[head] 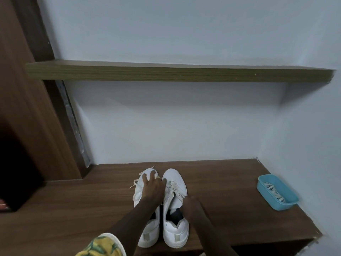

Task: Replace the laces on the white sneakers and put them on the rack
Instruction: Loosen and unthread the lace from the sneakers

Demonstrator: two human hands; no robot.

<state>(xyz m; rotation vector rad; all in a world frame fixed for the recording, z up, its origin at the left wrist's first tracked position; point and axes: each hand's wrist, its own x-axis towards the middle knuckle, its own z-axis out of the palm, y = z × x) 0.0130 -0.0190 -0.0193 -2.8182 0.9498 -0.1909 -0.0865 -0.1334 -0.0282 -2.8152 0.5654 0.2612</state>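
Observation:
Two white sneakers stand side by side on the brown wooden rack surface (221,191), toes toward the wall. My left hand (152,187) lies over the laced front of the left sneaker (148,231), fingers spread and reaching the toe. My right hand (191,206) is at the tongue and opening of the right sneaker (175,228), its fingers curled down at the cream laces (172,189); what they hold is hidden. The laces on both shoes look loose, with ends trailing left of the left shoe.
A blue plastic tray (287,202) holding white laces sits at the right end of the surface. A wooden shelf (175,73) juts from the wall above. A brown door frame (27,108) stands at the left.

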